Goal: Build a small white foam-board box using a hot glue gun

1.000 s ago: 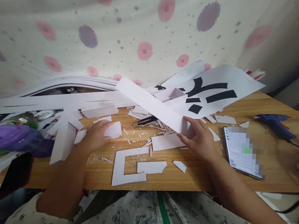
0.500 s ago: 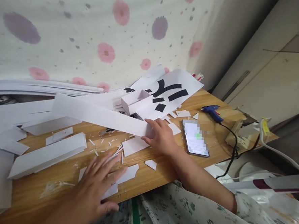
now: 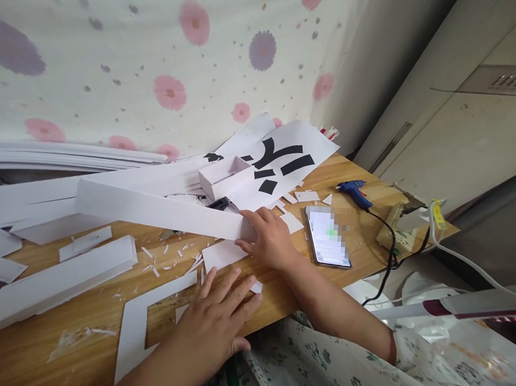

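Observation:
A long white board strip (image 3: 160,211) runs across the wooden table (image 3: 278,287), and my right hand (image 3: 266,237) pinches its right end between thumb and fingers. My left hand (image 3: 222,313) lies palm down near the front edge, fingers spread, over white scraps and beside an L-shaped white piece (image 3: 134,319). Behind the strip sits a small open white box (image 3: 226,176), next to a white sheet with black shapes (image 3: 305,143). A folded white piece (image 3: 67,280) rests at the left.
A phone (image 3: 327,238) lies right of my right hand, with a blue glue gun (image 3: 355,193) and its black cord beyond. Small white offcuts (image 3: 153,262) litter the table's middle. White strips (image 3: 71,161) are stacked by the flowered curtain (image 3: 130,63).
My left hand has moved right across the scraps, uncovering the L-shaped piece. My right hand still holds the strip's end. The whole view has shifted slightly.

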Demonstrator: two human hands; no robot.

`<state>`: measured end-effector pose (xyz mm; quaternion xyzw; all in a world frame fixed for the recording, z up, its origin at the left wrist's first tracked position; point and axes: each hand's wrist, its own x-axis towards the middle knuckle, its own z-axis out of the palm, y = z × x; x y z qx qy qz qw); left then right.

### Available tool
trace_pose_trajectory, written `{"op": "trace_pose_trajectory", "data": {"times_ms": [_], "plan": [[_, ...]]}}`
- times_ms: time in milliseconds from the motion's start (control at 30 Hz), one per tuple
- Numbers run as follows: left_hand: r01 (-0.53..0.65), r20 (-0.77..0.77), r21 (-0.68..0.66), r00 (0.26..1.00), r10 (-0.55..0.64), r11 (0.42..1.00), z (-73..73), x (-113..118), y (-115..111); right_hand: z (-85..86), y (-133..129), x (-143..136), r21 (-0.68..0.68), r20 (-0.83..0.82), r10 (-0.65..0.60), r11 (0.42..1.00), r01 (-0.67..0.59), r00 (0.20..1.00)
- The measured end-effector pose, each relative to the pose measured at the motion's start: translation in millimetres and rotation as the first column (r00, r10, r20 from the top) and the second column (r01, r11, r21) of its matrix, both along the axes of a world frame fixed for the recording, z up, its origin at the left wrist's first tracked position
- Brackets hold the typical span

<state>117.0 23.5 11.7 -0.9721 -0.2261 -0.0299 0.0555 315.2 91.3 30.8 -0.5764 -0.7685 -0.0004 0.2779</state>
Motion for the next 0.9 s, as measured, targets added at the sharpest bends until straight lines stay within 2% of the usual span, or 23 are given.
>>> {"op": "trace_pose_trajectory", "data": {"times_ms": [100,267,467,700,900], "plan": [[-0.020,-0.011,0.023,1.000,0.020,1.000,-4.2,-6,-1,1.7,0,0,-0.021,0.004,0.007,1.000,-0.007,1.000],[-0.044,0.008,0.151,0.999,0.043,0.988,-11.5,-22,-6,5.4,0,-2,-0.066,0.006,0.006,0.998,-0.005,1.000],[-0.039,0.057,0.234,0.998,0.026,0.972,-8.9,-32,-5,3.3,0,-1,-0.054,0.005,-0.003,0.999,0.004,1.000],[-0.037,0.133,0.244,0.991,0.005,0.969,-4.5,-40,1,2.4,0,-1,-0.037,-0.009,0.006,0.999,-0.007,1.000],[-0.066,0.160,0.229,0.987,0.029,0.971,-11.9,-53,4,2.4,0,0,-0.036,-0.022,0.022,0.999,-0.023,1.000]]}}
